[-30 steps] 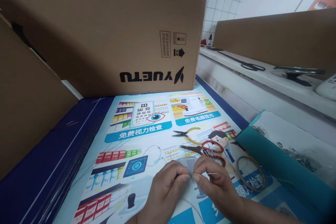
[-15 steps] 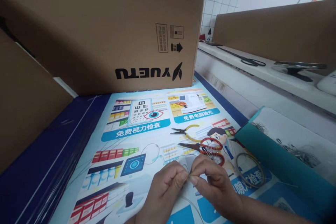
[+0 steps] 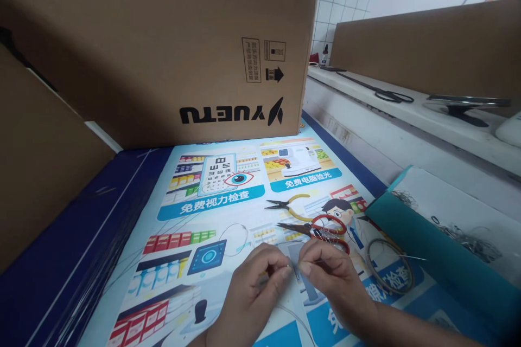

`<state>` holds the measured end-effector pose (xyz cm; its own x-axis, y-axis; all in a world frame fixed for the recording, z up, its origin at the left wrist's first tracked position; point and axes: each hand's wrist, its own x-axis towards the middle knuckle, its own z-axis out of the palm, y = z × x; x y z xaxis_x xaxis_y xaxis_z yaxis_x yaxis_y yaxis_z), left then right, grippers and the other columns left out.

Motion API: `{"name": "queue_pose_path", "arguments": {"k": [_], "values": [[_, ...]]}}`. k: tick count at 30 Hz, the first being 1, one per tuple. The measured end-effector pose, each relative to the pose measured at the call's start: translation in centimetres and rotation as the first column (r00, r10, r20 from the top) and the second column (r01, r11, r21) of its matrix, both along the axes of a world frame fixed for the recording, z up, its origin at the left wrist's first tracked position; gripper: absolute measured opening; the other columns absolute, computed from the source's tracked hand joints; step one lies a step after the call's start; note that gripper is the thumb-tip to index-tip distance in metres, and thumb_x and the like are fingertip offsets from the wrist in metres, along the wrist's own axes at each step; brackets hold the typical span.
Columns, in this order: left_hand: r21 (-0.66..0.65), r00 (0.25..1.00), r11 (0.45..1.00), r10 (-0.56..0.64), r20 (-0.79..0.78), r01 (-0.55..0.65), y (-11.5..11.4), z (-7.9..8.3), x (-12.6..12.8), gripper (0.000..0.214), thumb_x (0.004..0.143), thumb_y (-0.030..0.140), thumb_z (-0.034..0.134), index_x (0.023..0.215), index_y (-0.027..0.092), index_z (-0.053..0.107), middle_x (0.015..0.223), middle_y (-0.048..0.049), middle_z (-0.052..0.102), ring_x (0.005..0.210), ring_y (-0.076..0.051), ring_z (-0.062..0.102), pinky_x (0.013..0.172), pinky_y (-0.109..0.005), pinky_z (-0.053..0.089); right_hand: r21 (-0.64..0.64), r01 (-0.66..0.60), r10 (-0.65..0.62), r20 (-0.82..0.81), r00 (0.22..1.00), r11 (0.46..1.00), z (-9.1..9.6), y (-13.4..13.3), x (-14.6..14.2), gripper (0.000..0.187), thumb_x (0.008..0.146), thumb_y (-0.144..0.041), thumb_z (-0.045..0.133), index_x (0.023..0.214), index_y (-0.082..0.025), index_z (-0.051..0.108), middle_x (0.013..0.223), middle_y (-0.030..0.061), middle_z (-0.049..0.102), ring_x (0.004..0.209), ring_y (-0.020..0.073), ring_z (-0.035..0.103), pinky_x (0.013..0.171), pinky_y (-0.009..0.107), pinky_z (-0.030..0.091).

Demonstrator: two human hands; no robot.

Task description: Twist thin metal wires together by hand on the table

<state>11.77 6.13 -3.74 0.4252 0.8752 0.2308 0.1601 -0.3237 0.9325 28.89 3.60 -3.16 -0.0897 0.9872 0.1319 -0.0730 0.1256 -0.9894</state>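
Note:
My left hand (image 3: 254,290) and my right hand (image 3: 331,282) meet fingertip to fingertip low over a printed poster (image 3: 211,217). Both pinch a thin metal wire (image 3: 293,269) between thumb and forefinger. One end of the wire runs out to the right past the right hand. Just beyond the hands lie red-handled scissors (image 3: 325,229) and yellow-handled pliers (image 3: 288,205).
A coil of wire (image 3: 388,265) lies right of my right hand. A teal box (image 3: 431,252) with wire pieces stands at the right. A big cardboard box (image 3: 163,49) stands behind the poster, more cardboard at the left, and a white ledge (image 3: 407,114) with black scissors behind.
The hands stay together at the same place, fingers shifting slightly on the wire. The wire's free end now sticks out further to the right. The view has shifted a little.

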Motion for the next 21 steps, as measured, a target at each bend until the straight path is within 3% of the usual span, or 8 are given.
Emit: {"name": "queue_pose_path", "arguments": {"k": [6,13,17,21], "values": [[0.06,0.999,0.998,0.011,-0.05,-0.008,-0.09,0.29,0.1,0.015,0.087,0.018,0.048,0.073,0.018,0.054,0.072,-0.0013,0.055,0.068,-0.014,0.051,0.063,-0.025,0.04,0.057,0.001,-0.006,0.087,0.996,0.998,0.22,0.03,0.08,0.014,0.081,-0.018,0.059,0.068,-0.017,0.056,0.07,0.0011,0.053,0.068,0.0154,0.049,0.064,0.027,0.04],[-0.039,0.998,0.999,0.012,-0.062,-0.015,-0.34,0.39,0.5,0.018,0.087,0.022,0.047,0.07,0.018,0.052,0.07,-0.0007,0.054,0.067,-0.014,0.051,0.062,-0.025,0.04,0.108,-0.004,-0.01,0.129,0.992,0.994,0.21,0.06,0.27,0.012,0.081,-0.017,0.059,0.068,-0.017,0.057,0.07,0.0015,0.054,0.069,0.016,0.051,0.065,0.028,0.041],[-0.034,0.997,0.999,0.02,-0.079,-0.022,-0.43,0.33,0.6,0.018,0.086,0.02,0.048,0.068,0.018,0.051,0.068,-0.0007,0.054,0.066,-0.014,0.051,0.061,-0.025,0.041,0.069,-0.001,-0.006,0.098,0.995,0.998,-0.03,0.05,0.29,0.014,0.079,-0.018,0.06,0.066,-0.016,0.057,0.069,0.0016,0.053,0.069,0.0164,0.05,0.065,0.028,0.04],[0.06,0.992,0.997,0.052,-0.112,-0.046,-0.51,-0.04,0.68,0.017,0.085,0.017,0.047,0.069,0.018,0.052,0.068,-0.001,0.054,0.065,-0.014,0.052,0.059,-0.024,0.041,-0.053,-0.011,0.011,-0.009,1.0,0.999,-0.61,0.05,0.17,0.013,0.079,-0.021,0.062,0.067,-0.016,0.057,0.069,0.001,0.052,0.069,0.0157,0.048,0.064,0.028,0.038]]}}
